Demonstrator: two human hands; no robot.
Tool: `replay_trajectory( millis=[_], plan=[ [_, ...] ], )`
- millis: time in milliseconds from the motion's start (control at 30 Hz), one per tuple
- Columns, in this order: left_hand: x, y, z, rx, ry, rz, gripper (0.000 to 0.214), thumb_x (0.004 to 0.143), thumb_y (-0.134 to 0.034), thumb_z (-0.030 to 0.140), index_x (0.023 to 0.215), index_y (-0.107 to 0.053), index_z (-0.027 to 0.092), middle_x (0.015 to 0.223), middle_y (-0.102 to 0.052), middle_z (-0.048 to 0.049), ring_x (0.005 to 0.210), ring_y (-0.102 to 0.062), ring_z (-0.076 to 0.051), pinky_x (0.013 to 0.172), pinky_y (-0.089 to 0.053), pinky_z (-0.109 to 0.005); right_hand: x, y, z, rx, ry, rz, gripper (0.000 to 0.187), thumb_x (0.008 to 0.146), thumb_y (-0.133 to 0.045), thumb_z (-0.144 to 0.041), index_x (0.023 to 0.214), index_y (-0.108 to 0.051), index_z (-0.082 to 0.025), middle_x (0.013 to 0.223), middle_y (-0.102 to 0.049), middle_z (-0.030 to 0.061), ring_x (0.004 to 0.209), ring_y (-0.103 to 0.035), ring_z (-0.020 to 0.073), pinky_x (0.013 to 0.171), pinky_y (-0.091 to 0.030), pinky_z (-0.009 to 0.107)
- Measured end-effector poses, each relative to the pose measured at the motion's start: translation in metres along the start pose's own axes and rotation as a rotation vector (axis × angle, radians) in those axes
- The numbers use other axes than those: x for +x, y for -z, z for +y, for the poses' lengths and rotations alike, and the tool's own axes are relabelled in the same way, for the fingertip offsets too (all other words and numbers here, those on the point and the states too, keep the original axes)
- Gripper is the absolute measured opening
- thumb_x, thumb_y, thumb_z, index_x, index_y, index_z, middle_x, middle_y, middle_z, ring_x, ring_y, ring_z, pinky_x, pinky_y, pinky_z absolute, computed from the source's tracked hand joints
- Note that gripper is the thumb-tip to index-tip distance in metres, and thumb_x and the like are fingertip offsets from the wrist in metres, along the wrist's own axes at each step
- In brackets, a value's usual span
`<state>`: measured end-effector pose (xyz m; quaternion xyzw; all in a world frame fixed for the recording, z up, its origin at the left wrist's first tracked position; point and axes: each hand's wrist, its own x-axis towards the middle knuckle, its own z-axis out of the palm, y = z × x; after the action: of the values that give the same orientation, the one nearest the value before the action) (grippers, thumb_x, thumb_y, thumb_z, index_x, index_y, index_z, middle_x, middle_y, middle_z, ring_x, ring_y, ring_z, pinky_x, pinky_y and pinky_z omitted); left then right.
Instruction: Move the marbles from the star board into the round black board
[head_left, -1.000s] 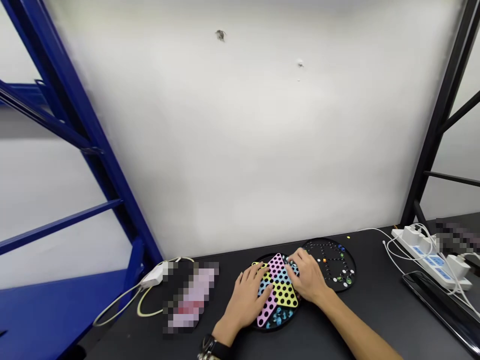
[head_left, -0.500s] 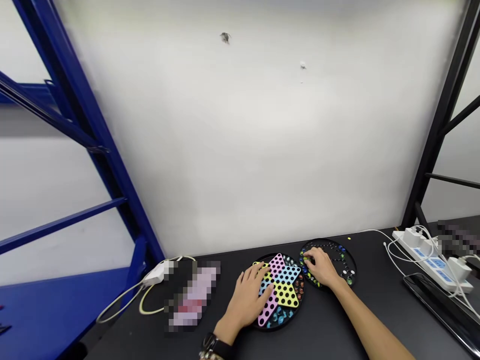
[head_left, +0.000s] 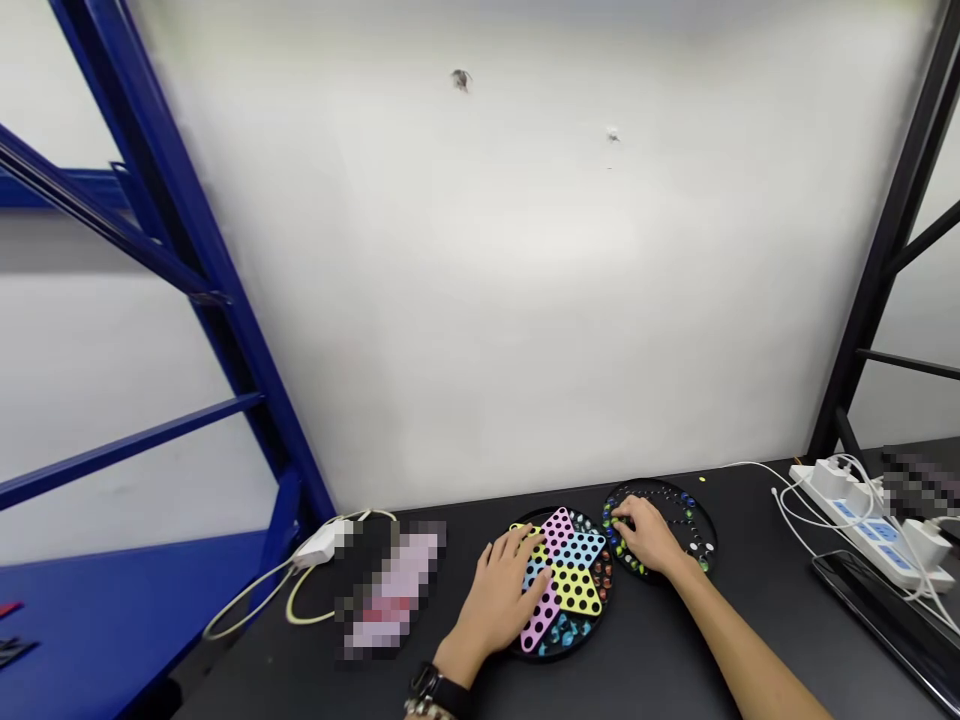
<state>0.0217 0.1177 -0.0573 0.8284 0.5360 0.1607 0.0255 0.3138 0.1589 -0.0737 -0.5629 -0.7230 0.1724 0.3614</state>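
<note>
My left hand (head_left: 501,590) lies flat with fingers spread on the left part of a star-shaped Chinese checkers board (head_left: 576,588), which has pink, yellow and blue points full of dark holes. The board sits in a round black tray (head_left: 551,657), where blue marbles (head_left: 568,630), orange marbles (head_left: 603,570) and clear ones show around the star. To its right is a second round black tray (head_left: 715,530). Over its left side, my right hand (head_left: 646,532) has thumb and fingers pinched together among green and blue marbles (head_left: 626,556). What sits between the fingertips is hidden.
A white power strip (head_left: 874,535) with plugs and cables stands at the right, beside a glossy black flat device (head_left: 892,625). To the left are a blurred pink item (head_left: 397,590) and a white adapter (head_left: 321,543) with its cable. A white wall (head_left: 525,300) rises behind.
The whole view has shifted slightly, so everything appears a little farther right. My left hand stays on the board, and my right hand stays at the second tray with its fingers barely moved.
</note>
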Motion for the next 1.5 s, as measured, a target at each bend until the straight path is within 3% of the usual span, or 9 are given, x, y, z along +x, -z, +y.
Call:
replay_trajectory(
  millis=[100, 267, 367, 500, 633, 767, 1033, 1267, 1500],
  plan=[
    [0.000, 0.003, 0.002, -0.002, 0.000, 0.002, 0.048, 0.096, -0.038, 0.051, 0.137, -0.051, 0.031, 0.147, -0.049, -0.0052, 0.135, -0.042, -0.028, 0.113, -0.033, -0.051, 0.005, 0.004, -0.004, 0.162, -0.035, 0.043, 0.022, 0.082, -0.057, -0.034, 0.090, -0.072, -0.020, 0.098, -0.067, 0.0072, 0.081, -0.060, 0.0196, 0.080, -0.047, 0.034],
    [-0.002, 0.013, 0.010, -0.022, 0.031, -0.042, 0.049, 0.096, -0.038, 0.051, 0.138, -0.050, 0.030, 0.148, -0.047, -0.0052, 0.137, -0.040, -0.028, 0.115, -0.030, -0.054, 0.015, 0.019, -0.004, 0.735, -0.344, 0.260, 0.032, 0.074, -0.061, -0.045, 0.092, -0.065, -0.019, 0.090, -0.068, 0.0066, 0.071, -0.060, 0.0175, 0.057, -0.044, 0.027],
    [-0.002, 0.015, 0.012, -0.020, 0.030, -0.036, 0.048, 0.095, -0.039, 0.051, 0.137, -0.051, 0.030, 0.148, -0.048, -0.0056, 0.136, -0.041, -0.029, 0.115, -0.031, -0.053, 0.017, 0.022, -0.002, 0.908, -0.413, 0.243, 0.032, 0.070, -0.059, -0.044, 0.092, -0.061, -0.021, 0.086, -0.066, 0.0042, 0.062, -0.058, 0.0152, 0.053, -0.041, 0.026],
    [-0.002, 0.015, 0.012, -0.012, 0.037, -0.033, 0.048, 0.095, -0.039, 0.051, 0.137, -0.051, 0.031, 0.148, -0.049, -0.0047, 0.136, -0.042, -0.029, 0.114, -0.032, -0.053, 0.015, 0.013, -0.004, 0.469, -0.322, 0.163, 0.029, 0.077, -0.052, -0.039, 0.094, -0.064, -0.020, 0.067, -0.056, -0.0003, 0.058, -0.052, 0.0162, 0.057, -0.041, 0.029],
    [-0.002, 0.014, 0.011, -0.008, 0.035, -0.031, 0.048, 0.096, -0.039, 0.050, 0.139, -0.050, 0.031, 0.148, -0.048, -0.0046, 0.136, -0.042, -0.028, 0.114, -0.033, -0.052, 0.012, -0.005, -0.010, -0.078, -0.116, 0.047, 0.034, 0.087, -0.047, -0.029, 0.114, -0.067, -0.024, 0.091, -0.061, 0.0043, 0.086, -0.061, 0.0193, 0.078, -0.045, 0.030],
    [-0.003, 0.015, 0.011, -0.009, 0.050, -0.051, 0.049, 0.095, -0.040, 0.051, 0.140, -0.049, 0.031, 0.148, -0.047, -0.0045, 0.137, -0.041, -0.029, 0.115, -0.031, -0.053, 0.011, -0.015, -0.014, -0.261, -0.117, -0.057, 0.034, 0.092, -0.044, -0.025, 0.118, -0.066, -0.024, 0.112, -0.062, 0.0079, 0.108, -0.060, 0.0211, 0.089, -0.043, 0.030],
    [-0.003, 0.014, 0.010, -0.015, 0.035, -0.031, 0.049, 0.095, -0.040, 0.049, 0.139, -0.050, 0.031, 0.147, -0.048, -0.0056, 0.136, -0.042, -0.029, 0.114, -0.031, -0.051, 0.010, 0.000, -0.019, -0.351, -0.200, -0.050, 0.039, 0.092, -0.044, -0.024, 0.129, -0.055, -0.019, 0.121, -0.062, 0.0112, 0.109, -0.061, 0.0236, 0.088, -0.041, 0.032],
    [-0.002, 0.014, 0.011, -0.008, 0.036, -0.031, 0.049, 0.095, -0.040, 0.049, 0.139, -0.050, 0.031, 0.147, -0.049, -0.0050, 0.136, -0.042, -0.029, 0.114, -0.032, -0.052, 0.006, 0.003, -0.010, -0.395, -0.170, -0.046, 0.019, 0.093, -0.043, -0.026, 0.101, -0.059, -0.022, 0.101, -0.064, 0.0068, 0.090, -0.063, 0.0200, 0.076, -0.040, 0.029],
    [-0.002, 0.013, 0.010, -0.002, 0.030, -0.026, 0.048, 0.095, -0.040, 0.049, 0.139, -0.050, 0.031, 0.147, -0.049, -0.0052, 0.136, -0.042, -0.028, 0.114, -0.032, -0.051, 0.017, 0.013, -0.006, 0.254, -0.309, 0.162, 0.024, 0.087, -0.041, -0.043, 0.075, -0.048, -0.023, 0.064, -0.050, -0.0018, 0.060, -0.048, 0.0155, 0.059, -0.038, 0.027]
  ],
)
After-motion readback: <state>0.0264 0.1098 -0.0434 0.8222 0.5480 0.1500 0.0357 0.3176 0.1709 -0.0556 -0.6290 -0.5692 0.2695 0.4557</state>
